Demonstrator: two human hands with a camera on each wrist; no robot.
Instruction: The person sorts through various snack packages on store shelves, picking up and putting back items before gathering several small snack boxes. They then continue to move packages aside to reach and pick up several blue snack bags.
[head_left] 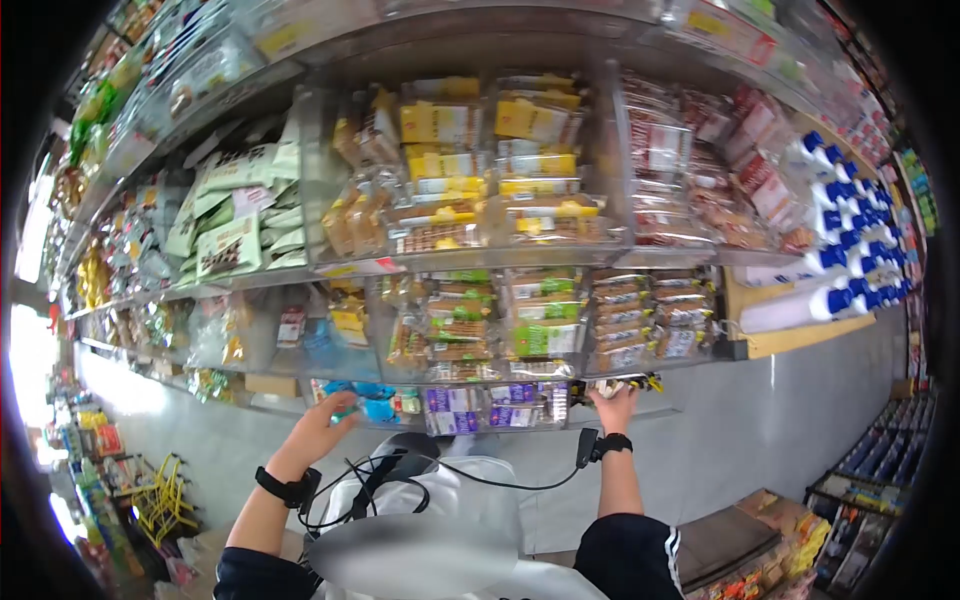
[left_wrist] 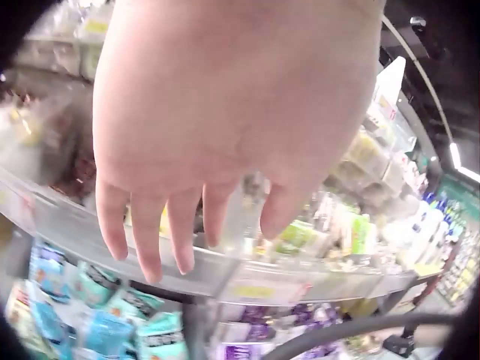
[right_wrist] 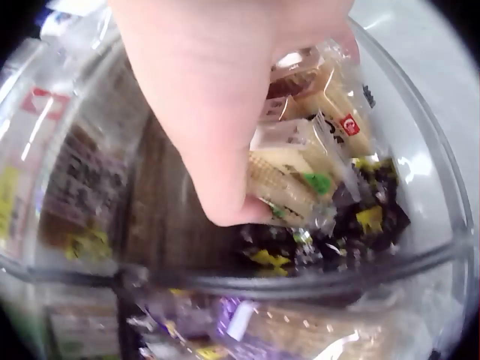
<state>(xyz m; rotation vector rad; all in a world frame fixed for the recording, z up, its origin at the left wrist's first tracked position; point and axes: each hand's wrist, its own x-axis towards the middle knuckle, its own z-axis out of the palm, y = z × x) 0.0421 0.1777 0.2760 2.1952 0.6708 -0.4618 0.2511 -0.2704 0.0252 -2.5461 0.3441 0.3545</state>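
My right hand (head_left: pixel 613 410) is down in the end bin of the lowest shelf row. In the right wrist view its thumb (right_wrist: pixel 221 202) presses against clear-wrapped packets of pale biscuits (right_wrist: pixel 289 180), pinching them; the other fingers are mostly hidden behind. Black packets with yellow marks (right_wrist: pixel 367 217) lie beneath and beside them. At the row's other end, my left hand (head_left: pixel 322 428) hovers by a bin of blue snack bags (head_left: pixel 378 408). Its fingers (left_wrist: pixel 180 232) hang spread and relaxed in the left wrist view, holding nothing, with blue and teal bags (left_wrist: pixel 109 330) below.
Purple packets (head_left: pixel 450 410) fill the bins between my hands. Above rise clear shelf dividers and edges (head_left: pixel 450 255) with yellow, green and red snack packs. White bottles with blue caps (head_left: pixel 835 300) stand at the right. A black cable (head_left: pixel 500 484) runs between my wrists.
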